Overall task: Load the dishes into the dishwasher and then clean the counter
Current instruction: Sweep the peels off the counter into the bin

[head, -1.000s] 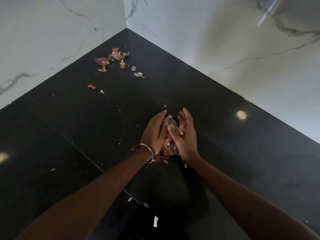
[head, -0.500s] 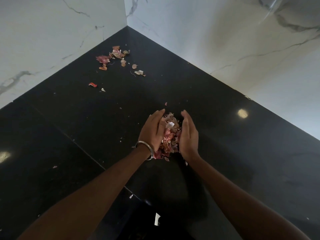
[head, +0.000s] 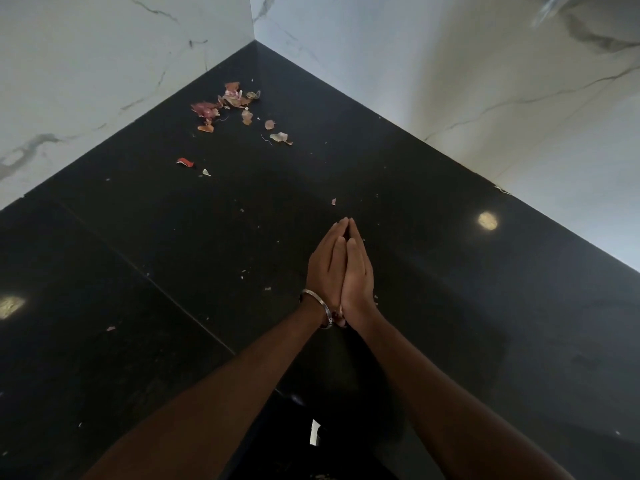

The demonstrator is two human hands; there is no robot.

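While the left hand (head: pixel 325 268) and right hand (head: pixel 358 271) are pressing flat together, palm to palm, scattered pinkish papery onion peels (head: pixel 235 109) are lying well beyond their fingertips, leftward, nearer the left.

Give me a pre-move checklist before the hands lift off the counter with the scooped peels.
1. Palms sealed: left hand and right hand pressed flat together, fingertips meeting. Ok.
2. Load contained: only a sliver of peel shows at the wrists, near the bracelet; amount inside, cannot tell.
3. Leak at heel of the palms: small gap with peel showing there. Not ok.
4. Counter under the hands: crumbs scattered around. Not ok.
5. Far pile of onion peels near the corner: not collected. Not ok.
6. Bin or drop spot: none in view. Cannot tell.
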